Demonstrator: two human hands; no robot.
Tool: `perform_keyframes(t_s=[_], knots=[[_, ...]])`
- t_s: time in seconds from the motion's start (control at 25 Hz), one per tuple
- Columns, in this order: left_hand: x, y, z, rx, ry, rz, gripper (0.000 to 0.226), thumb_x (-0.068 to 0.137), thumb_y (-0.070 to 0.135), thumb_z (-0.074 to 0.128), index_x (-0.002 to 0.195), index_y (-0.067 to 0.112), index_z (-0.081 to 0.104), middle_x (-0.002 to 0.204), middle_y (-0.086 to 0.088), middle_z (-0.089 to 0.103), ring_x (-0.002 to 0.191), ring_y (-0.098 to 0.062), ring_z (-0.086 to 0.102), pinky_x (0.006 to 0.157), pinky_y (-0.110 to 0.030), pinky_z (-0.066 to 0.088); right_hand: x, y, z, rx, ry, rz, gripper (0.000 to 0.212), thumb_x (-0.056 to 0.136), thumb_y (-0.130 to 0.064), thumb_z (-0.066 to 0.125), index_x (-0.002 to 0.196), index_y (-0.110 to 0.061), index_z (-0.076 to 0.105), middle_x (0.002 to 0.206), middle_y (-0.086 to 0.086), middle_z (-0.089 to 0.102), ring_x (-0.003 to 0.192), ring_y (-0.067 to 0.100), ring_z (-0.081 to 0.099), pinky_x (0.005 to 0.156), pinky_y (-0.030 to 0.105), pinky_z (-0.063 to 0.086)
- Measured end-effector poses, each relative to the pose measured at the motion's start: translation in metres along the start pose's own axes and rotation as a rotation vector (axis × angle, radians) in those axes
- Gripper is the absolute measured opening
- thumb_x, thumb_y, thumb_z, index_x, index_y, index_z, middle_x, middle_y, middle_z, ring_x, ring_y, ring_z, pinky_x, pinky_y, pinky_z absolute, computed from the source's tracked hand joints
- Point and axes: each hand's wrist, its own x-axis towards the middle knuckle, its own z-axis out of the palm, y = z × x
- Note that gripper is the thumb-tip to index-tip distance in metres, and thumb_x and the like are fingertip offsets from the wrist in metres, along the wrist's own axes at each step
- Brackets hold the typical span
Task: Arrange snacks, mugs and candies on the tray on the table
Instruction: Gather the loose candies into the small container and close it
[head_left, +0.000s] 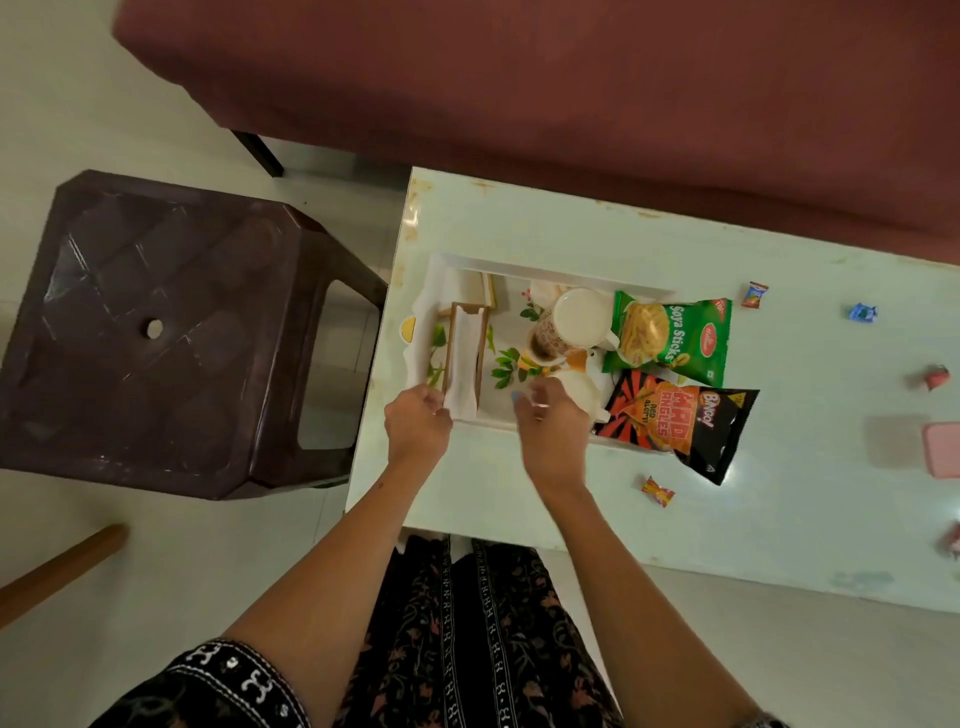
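Two hands reach over the table's near edge to a white tray (447, 270) — left hand (417, 425) pinches the napkin holder (464, 358), right hand (550, 423) curls loosely, gripping nothing.

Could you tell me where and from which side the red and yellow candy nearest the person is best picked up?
Pinch the candy across its plump middle, coming from above. It lies flat and alone on the table, and its twisted ends look too thin to hold well. The right hand is nearer.
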Motion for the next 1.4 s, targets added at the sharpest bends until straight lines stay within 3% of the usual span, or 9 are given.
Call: perform_keyframes(t_s=[0.16,0.36,0.48,0.56,0.76,0.88,1.0,1.12,1.4], knots=[[0.003,0.002,-0.01,-0.023,0.055,-0.035,0.022,0.085,0.008,0.058,0.106,0.004,0.065,0.109,-0.015,0.068,0.103,-0.028,0.062,0.088,-0.029,0.047,0.018,0.039,-0.083,0.027,0.365,0.015,0.02,0.091,-0.025,0.057,0.098,-0.01,0.067,0.089,0.008,0.073,0.078,0.021,0.065,0.06,0.017,0.036],[0.039,0.016,-0.021,-0.038,0.172,-0.076,0.028,0.086,0.014,0.057,0.112,0.004,0.063,0.112,-0.018,0.066,0.105,-0.032,0.061,0.096,-0.036,0.046,0.07,0.105,-0.16,0.293,0.626,0.562,0.024,0.087,-0.012,0.054,0.107,-0.009,0.067,0.1,0.01,0.073,0.089,0.023,0.066,0.076,0.026,0.048],[0.066,0.019,-0.022,-0.003,0.145,-0.092,0.035,0.088,0.018,0.057,0.12,0.004,0.058,0.12,-0.018,0.062,0.112,-0.033,0.056,0.099,-0.037,0.042,0.086,0.144,-0.185,0.488,0.492,0.682,0.018,0.086,-0.017,0.053,0.1,-0.016,0.063,0.047,-0.023,0.063,0.039,-0.007,0.056,0.038,0.008,0.043],[0.083,0.017,-0.022,-0.01,0.086,-0.165,0.042,0.088,0.022,0.057,0.127,0.007,0.053,0.126,-0.016,0.058,0.117,-0.033,0.053,0.101,-0.037,0.041,0.095,0.157,-0.192,0.513,0.391,0.69,0.009,0.088,-0.022,0.048,0.087,-0.02,0.056,0.037,-0.026,0.055,0.032,-0.009,0.051,0.042,0.011,0.045],[0.109,0.006,-0.012,-0.128,0.031,-0.284,0.038,0.087,0.017,0.058,0.125,0.013,0.056,0.129,-0.015,0.056,0.113,-0.033,0.055,0.099,-0.039,0.047,0.132,0.168,-0.174,0.697,-0.116,0.856,0.019,0.093,-0.019,0.052,0.106,-0.011,0.063,0.093,0.009,0.071,0.088,0.022,0.067,0.081,0.036,0.054],[0.121,0.004,-0.007,-0.233,0.041,-0.313,0.039,0.084,0.015,0.063,0.123,0.012,0.057,0.124,-0.016,0.059,0.11,-0.033,0.058,0.097,-0.043,0.049,0.14,0.171,-0.16,0.727,-0.348,0.824,0.041,0.095,-0.03,0.043,0.083,-0.015,0.078,0.087,0.012,0.076,0.077,0.026,0.073,0.06,0.04,0.059],[0.128,0.003,-0.007,-0.306,0.037,-0.306,0.042,0.081,0.011,0.069,0.121,0.01,0.059,0.116,-0.016,0.064,0.105,-0.032,0.061,0.094,-0.044,0.051,0.146,0.172,-0.152,0.721,-0.335,0.813,0.051,0.094,-0.031,0.043,0.06,-0.017,0.077,0.066,0.008,0.074,0.056,0.021,0.071,0.045,0.036,0.057],[0.135,-0.002,-0.01,-0.361,0.006,-0.329,0.04,0.077,0.007,0.072,0.116,0.009,0.062,0.117,-0.016,0.063,0.104,-0.033,0.062,0.09,-0.047,0.053,0.15,0.176,-0.147,0.685,-0.327,0.786,0.025,0.079,-0.032,0.067,0.063,-0.014,0.073,0.055,0.006,0.07,0.047,0.02,0.068,0.042,0.033,0.056],[0.136,-0.001,-0.011,-0.395,0.004,-0.352,0.033,0.075,0.005,0.073,0.106,0.011,0.066,0.114,-0.015,0.065,0.099,-0.032,0.064,0.082,-0.045,0.057,0.157,0.181,-0.144,0.66,-0.332,0.747,0.045,0.097,-0.016,0.041,0.062,-0.014,0.068,0.048,0.002,0.066,0.04,0.015,0.063,0.039,0.026,0.053]])
